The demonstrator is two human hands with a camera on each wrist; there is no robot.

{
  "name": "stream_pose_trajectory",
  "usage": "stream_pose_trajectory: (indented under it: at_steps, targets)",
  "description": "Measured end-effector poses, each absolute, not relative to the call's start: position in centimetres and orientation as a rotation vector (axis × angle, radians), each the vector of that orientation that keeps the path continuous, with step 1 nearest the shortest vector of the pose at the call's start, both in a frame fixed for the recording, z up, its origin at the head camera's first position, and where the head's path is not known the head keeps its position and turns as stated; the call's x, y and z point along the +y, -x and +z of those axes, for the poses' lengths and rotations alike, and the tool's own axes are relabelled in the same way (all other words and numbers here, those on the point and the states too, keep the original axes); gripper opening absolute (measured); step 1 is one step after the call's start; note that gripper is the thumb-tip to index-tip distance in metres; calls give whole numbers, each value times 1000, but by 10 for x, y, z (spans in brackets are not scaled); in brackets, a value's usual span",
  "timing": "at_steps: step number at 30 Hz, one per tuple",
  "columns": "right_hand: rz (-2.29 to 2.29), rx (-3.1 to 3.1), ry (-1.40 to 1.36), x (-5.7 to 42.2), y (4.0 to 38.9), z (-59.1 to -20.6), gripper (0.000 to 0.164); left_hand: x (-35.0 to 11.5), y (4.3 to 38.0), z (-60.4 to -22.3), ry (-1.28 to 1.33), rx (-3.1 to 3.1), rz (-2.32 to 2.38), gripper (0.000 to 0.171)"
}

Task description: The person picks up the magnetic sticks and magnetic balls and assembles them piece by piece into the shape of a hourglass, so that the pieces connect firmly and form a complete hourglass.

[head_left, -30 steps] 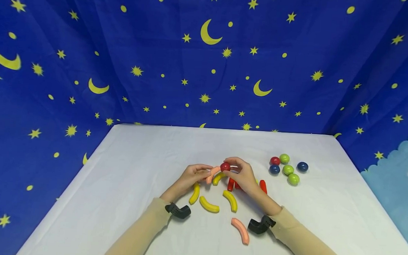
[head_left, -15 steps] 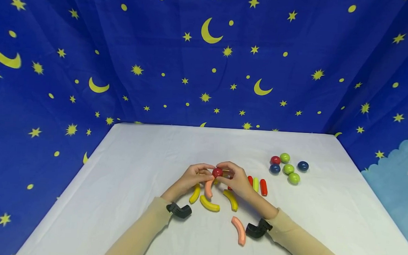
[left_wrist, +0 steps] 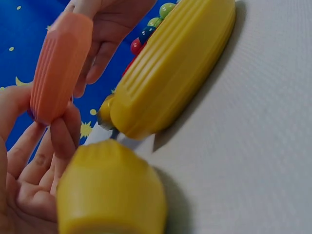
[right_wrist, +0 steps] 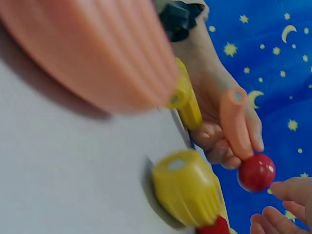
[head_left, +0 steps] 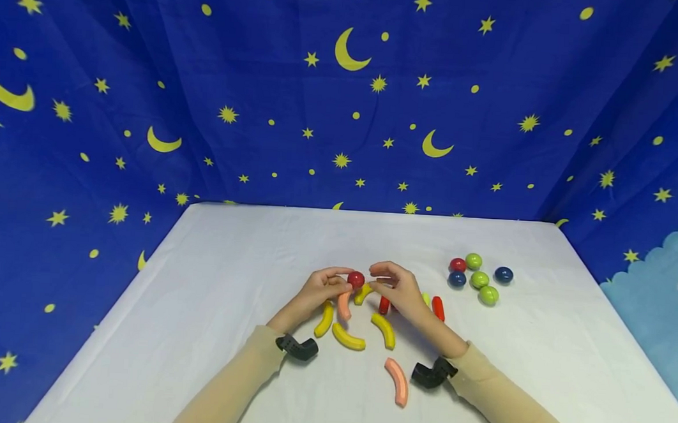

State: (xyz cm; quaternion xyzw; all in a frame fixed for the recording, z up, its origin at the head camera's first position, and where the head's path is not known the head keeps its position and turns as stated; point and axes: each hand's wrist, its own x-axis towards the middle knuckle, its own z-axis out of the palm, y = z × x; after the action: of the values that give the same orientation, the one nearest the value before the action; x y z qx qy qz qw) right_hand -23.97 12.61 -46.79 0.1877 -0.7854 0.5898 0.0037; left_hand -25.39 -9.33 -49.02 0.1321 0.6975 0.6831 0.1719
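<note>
My left hand pinches a pink curved stick between thumb and fingers. A shiny red ball sits at the stick's far end; the right wrist view shows the ball touching that end. Just right of the ball, my right hand hovers with nothing in its parted fingers. Below the hands lie yellow curved sticks, one near the left wrist, one in front and another to the right. One more yellow stick shows between the hands.
Red sticks and a partly hidden yellow-green stick lie beside the right hand. Another pink curved stick is nearer the front. Green balls, dark blue balls and a red ball cluster at right on the white table.
The right hand brought the red ball leftward to the end of the pink stick, then let go and drew back right. The left hand turned the stick so it points down toward the front.
</note>
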Motion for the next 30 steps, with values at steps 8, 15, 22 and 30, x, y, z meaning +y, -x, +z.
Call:
stream_pose_trajectory:
  at_steps: [8, 15, 22, 30]
  targets:
    - [1696, -2547, -577, 131, 248, -472, 32, -93, 255, -492, -254, 2097, 2007, 40]
    - [1536, -2688, -658, 127, 252, -481, 39, -91, 257, -497, -161, 2363, 1922, 36]
    - [1400, -2728, -625, 130, 253, -482, 37, -91, 259, -498, -175, 2545, 1818, 35]
    - [1270, -2711, -470, 132, 255, -481, 33, -93, 259, -497, -235, 2675, 1760, 32]
